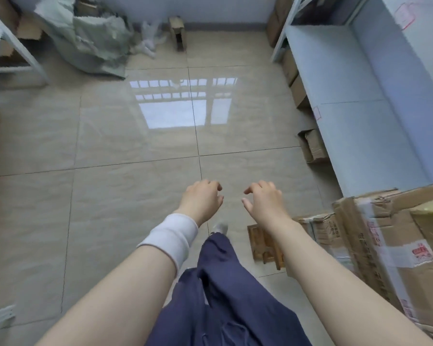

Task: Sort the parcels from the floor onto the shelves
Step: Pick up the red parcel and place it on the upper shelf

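Note:
My left hand point(202, 199) and my right hand point(264, 199) hang side by side over the tiled floor, fingers loosely curled, holding nothing. A white band wraps my left wrist. Large taped cardboard parcels point(390, 248) stand at the right, on the near end of the pale blue shelf point(348, 78), whose far part is bare. A smaller open carton point(313, 146) lies on the floor beside the shelf. Far ahead a small brown parcel point(177, 32) stands against the wall.
A grey-green sack point(90, 38) and white plastic wrap point(149, 43) lie at the back left by a white shelf frame point(18, 48). More boxes point(291, 71) sit under the right shelf. A wooden pallet piece point(263, 243) lies under my right forearm. My leg in blue trousers point(223, 283) steps forward.

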Demonstrator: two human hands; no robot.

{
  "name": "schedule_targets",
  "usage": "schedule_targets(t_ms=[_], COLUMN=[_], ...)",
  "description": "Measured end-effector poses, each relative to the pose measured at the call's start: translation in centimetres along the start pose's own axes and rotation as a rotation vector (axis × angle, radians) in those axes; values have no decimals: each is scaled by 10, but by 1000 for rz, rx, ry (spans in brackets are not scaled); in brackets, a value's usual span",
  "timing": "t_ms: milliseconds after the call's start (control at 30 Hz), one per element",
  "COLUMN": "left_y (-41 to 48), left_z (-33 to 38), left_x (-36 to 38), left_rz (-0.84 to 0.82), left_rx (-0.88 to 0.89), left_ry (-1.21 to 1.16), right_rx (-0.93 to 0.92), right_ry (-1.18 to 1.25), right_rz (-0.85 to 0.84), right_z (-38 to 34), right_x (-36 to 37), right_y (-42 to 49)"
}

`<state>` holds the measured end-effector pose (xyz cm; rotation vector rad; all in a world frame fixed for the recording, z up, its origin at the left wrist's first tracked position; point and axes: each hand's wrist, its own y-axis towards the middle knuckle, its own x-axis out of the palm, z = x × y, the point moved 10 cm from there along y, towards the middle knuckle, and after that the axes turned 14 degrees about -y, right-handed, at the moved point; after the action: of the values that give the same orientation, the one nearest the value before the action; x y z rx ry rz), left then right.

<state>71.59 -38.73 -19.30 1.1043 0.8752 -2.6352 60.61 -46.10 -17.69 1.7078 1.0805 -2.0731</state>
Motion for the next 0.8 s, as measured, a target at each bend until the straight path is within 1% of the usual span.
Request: schedule_targets(t_ms=[100,367,467,600,800], left_y=[53,168,200,244,291], left_z=[42,149,193,250,347], left_x=[-18,-60,-60,-49,-31], left_rz=[-21,-56,-108,-194,-325], left_rx=[102,282,369,482,736], left_ry=[60,199,248,309,414], right_rx=[88,311,403,578,860], right_ry=[65,187,199,251,306], right_rz=[39,132,151,137,164], right_z=[35,139,180,239,306], right_x=[-19,-83,-98,-104,-116], right_y=[38,113,122,122,116])
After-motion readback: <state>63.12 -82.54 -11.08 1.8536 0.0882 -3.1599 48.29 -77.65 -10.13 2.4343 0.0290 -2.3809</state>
